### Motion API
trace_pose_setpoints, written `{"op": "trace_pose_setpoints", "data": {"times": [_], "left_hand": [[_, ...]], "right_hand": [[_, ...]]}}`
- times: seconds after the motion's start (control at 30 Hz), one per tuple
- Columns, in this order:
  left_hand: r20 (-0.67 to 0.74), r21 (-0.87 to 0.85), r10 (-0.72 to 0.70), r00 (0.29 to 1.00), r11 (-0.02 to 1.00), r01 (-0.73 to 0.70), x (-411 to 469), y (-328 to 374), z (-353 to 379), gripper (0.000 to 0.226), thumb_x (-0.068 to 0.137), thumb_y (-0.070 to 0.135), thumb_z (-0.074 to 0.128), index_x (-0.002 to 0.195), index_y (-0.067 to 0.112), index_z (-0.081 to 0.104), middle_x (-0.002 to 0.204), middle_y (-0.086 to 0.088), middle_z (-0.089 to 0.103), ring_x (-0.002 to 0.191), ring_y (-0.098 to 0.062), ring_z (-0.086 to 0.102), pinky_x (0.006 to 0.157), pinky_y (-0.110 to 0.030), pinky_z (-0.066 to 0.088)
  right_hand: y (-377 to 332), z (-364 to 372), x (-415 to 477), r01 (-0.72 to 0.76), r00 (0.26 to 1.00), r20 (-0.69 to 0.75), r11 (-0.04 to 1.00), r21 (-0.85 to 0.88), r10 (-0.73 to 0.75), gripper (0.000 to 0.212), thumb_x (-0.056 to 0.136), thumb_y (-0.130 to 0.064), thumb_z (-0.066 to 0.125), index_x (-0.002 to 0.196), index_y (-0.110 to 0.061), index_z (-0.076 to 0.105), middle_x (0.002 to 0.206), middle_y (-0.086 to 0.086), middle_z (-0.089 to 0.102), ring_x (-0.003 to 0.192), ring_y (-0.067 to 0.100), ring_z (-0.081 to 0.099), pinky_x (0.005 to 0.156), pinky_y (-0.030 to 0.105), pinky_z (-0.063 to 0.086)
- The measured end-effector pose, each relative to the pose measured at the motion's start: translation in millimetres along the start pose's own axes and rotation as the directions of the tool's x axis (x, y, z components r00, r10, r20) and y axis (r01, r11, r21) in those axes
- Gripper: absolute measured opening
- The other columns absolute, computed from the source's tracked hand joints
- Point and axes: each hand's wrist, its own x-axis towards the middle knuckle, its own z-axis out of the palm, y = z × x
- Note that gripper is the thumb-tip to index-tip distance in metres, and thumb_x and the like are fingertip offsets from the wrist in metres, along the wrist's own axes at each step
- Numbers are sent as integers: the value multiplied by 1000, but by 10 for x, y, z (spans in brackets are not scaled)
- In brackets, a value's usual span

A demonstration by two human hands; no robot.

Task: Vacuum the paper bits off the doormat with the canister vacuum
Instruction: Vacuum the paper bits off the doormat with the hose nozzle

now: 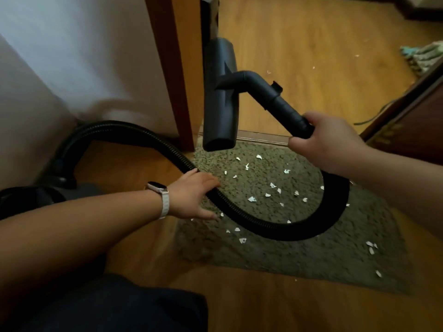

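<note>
where the doormat [299,257] lies on the wood floor [311,56] against the door threshold, white paper bits [251,199] are scattered over its middle, with a few more near its right edge. the black ribbed hose [263,227] curves across the mat in a wide loop, lying on the pile among the scraps. the floor nozzle [221,97] hangs in the air above the mat's far edge, turned so its length runs away from the camera. the right hand [323,140] has its fingers wrapped tight around the wand end [291,113] behind the nozzle. the left hand [194,195], a pale watch [159,191] on its wrist, rests on the hose at the mat's left edge, fingers curled loosely over it. the canister [26,197] sits dark at the far left, beside the wall.
</note>
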Motion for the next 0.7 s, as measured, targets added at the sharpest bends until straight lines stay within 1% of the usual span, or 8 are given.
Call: {"op": "trace_pose_setpoints", "data": {"times": [0.1,0.17,0.23,0.3,0.37,0.47,0.57,0.7], "left_hand": [[136,138,3,991,990,-22,182,-35,88,88,79,76,56,149,26,37,148,5,44,140,-17,35,123,-45,4],[235,325,42,971,938,-119,273,-14,101,82,82,69,58,147,24,37,140,1,50,130,-22,46,119,-46,21],[293,408,65,954,894,-186,350,48,83,67,86,55,62,140,21,41,129,-2,57,115,-25,56,101,-43,42],[284,345,60,957,925,-161,401,119,37,43,88,48,61,121,22,50,113,0,63,100,-25,62,84,-39,51],[219,279,92,971,948,-153,423,179,-53,30,86,48,59,105,26,52,100,4,64,89,-22,64,75,-36,53],[68,213,152,986,963,-163,354,259,-223,29,78,53,53,92,29,54,83,6,64,74,-18,64,65,-33,55],[-46,126,181,982,977,-174,219,419,-340,32,70,55,50,85,29,60,69,9,62,61,-14,61,57,-27,51],[-86,-22,167,982,985,-170,117,650,-516,26,64,53,53,71,28,56,58,10,57,51,-10,55,50,-23,45]], "right_hand": [[162,-17,53,-27,999,-21,999,39,27,18,81,-30,67,81,-20,53,67,2,55,59,20,55,52,29,39],[270,-25,70,-42,999,-17,998,53,43,20,81,-32,67,79,-21,51,68,2,57,61,22,58,55,31,44],[360,-38,82,-42,999,-13,998,40,43,19,81,-33,68,79,-22,52,69,2,58,63,24,60,59,34,49],[445,-45,85,-35,999,-2,999,16,35,19,80,-33,68,78,-22,52,68,2,58,64,23,59,59,35,47],[555,-41,84,-18,1000,14,999,-28,19,20,80,-34,69,79,-22,54,68,1,57,63,22,57,59,33,46],[746,-8,83,16,998,62,995,-94,-10,18,81,-37,68,84,-24,55,68,-2,57,63,18,56,58,31,43],[949,53,91,26,996,84,996,-82,-19,16,82,-35,66,95,-28,58,70,-7,57,62,14,54,55,30,38],[1238,176,146,-39,993,107,997,-59,45,19,84,-36,64,97,-25,56,75,-4,59,64,18,56,55,30,40]]}}
